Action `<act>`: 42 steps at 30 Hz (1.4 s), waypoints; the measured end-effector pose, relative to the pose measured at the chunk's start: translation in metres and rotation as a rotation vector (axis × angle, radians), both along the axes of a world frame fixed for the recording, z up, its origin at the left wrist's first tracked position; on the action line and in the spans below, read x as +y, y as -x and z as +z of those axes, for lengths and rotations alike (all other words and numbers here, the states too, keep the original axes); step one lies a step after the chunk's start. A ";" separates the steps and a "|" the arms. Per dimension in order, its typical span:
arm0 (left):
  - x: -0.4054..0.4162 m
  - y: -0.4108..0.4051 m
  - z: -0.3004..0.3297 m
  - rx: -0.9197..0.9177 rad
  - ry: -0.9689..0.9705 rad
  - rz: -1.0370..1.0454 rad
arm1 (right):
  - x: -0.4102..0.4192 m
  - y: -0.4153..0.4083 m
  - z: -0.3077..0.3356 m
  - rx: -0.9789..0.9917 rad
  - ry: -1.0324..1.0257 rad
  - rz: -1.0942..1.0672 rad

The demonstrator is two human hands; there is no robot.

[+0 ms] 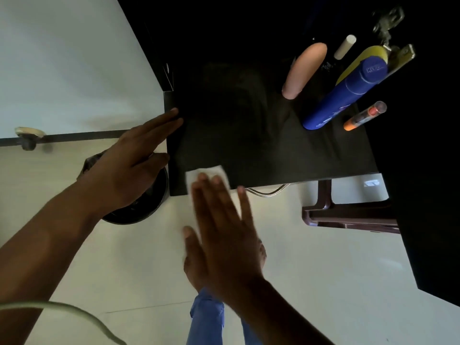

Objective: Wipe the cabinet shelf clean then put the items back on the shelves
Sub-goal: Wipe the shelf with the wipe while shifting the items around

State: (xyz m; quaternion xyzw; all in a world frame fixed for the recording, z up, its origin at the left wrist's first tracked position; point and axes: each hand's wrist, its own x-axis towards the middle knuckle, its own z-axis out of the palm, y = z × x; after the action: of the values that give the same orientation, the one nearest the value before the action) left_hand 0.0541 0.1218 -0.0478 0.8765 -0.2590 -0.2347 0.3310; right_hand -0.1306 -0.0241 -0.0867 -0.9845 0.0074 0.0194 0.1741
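From the head camera I see my right hand (224, 235), fingers straight, pressing a white folded cloth (206, 174) on the front edge of the dark matte cabinet shelf (261, 145). My left hand (132, 160) rests flat, fingers extended, at the shelf's left edge. A blue cylindrical bottle (343, 95) stands at the shelf's right.

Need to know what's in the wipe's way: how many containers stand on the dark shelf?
4, all at the right end: peach bottle, white tube, blue-and-yellow spray can, orange clear-capped tube. The dark back may hide more.
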 end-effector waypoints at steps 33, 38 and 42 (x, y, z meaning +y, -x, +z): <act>-0.077 0.019 0.008 -0.295 -0.270 -0.028 | -0.100 -0.032 0.010 0.128 0.069 -0.181; -0.100 0.032 0.006 -0.343 -0.281 -0.139 | -0.128 0.009 0.008 0.166 0.184 -0.292; -0.111 0.036 0.005 -0.362 -0.269 -0.116 | -0.147 0.019 0.008 0.125 0.180 -0.378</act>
State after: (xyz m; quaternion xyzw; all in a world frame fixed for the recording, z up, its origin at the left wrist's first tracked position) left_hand 0.0185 0.0112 -0.0429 0.9242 -0.3306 -0.1246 0.1451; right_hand -0.1496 -0.1708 -0.0787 -0.9741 0.2042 0.0466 0.0851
